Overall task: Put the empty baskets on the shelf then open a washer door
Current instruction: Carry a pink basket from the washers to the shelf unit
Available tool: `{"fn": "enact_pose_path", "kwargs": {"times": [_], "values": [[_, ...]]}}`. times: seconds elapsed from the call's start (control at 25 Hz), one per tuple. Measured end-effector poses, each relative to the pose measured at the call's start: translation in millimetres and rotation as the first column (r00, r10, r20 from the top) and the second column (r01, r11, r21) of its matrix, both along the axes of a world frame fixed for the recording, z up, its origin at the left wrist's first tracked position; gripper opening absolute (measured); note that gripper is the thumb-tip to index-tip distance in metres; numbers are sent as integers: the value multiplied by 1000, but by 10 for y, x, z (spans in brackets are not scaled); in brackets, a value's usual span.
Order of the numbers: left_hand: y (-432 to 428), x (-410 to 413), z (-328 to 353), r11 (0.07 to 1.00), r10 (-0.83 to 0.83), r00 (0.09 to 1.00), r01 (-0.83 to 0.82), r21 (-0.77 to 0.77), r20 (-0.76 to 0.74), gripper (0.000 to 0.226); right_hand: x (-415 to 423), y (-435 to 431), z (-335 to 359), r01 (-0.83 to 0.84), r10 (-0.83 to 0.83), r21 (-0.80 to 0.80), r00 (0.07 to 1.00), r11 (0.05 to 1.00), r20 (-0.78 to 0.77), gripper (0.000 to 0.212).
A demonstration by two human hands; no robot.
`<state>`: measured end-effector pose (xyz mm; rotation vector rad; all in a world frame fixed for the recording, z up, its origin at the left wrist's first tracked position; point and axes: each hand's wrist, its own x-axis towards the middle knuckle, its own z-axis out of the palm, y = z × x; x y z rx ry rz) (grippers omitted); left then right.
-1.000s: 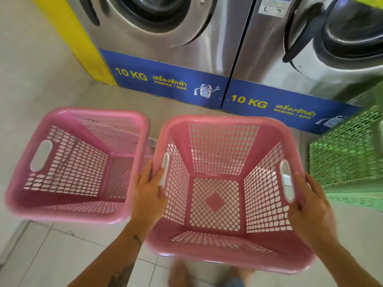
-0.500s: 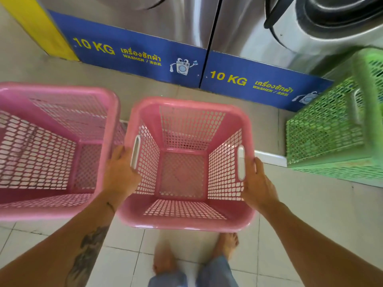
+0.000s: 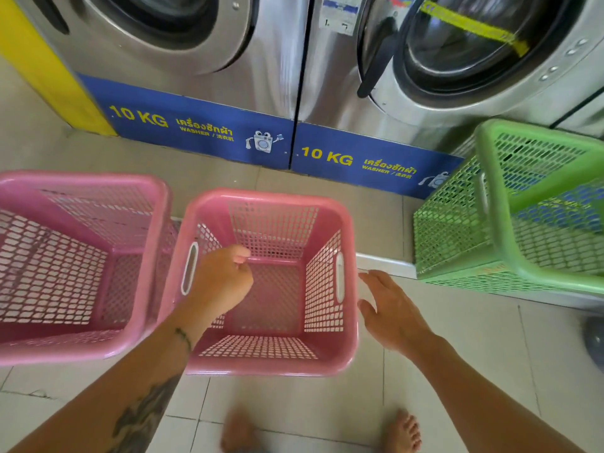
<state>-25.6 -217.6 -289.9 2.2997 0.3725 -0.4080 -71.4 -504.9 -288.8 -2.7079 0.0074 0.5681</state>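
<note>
Bright, even daylight fills the view, with only soft shadows on the floor tiles. The steel fronts of the washers carry broad, pale reflections, and the right washer door shows glare on its glass. The wide lens bends the edges, so the green basket leans and smears at the right. The feet at the bottom edge are blurred.

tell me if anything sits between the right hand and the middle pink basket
Nothing visible does. The open right hand hovers just off the right wall of the middle pink plastic mesh basket, with only bare tiled floor in the gap. The left hand is over the basket's inside.
</note>
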Motion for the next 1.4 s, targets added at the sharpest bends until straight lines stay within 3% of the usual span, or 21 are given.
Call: {"fn": "enact_pose_path", "kwargs": {"times": [0.2,0.52,0.64,0.8,0.92,1.2,1.4], "values": [[-1204,85,432,988,-105,989,116,-98,108,35,139,-902,406,-51,37,75,984,996,173,52],[-3818,335,598,980,8,967,43,-195,255,32,289,-3119,1046,-88,-64,281,868,956,492,46],[-4520,521,536,994,-87,949,101,-31,304,43,378,-4081,1043,5,-143,256,840,967,523,48],[-5045,781,447,941,-309,912,252,226,270,65,602,-5176,754,227,-235,76,839,971,490,58],[-5259,986,296,898,-344,919,262,354,192,56,779,-5743,506,353,-318,-15,858,935,403,64],[-5427,1184,-56,862,-338,889,162,480,307,44,1250,-6229,112,344,-330,18,882,939,336,66],[-5365,1127,-116,807,-363,890,152,570,276,58,1110,-6110,-106,404,-360,-37,850,914,384,73]]}}
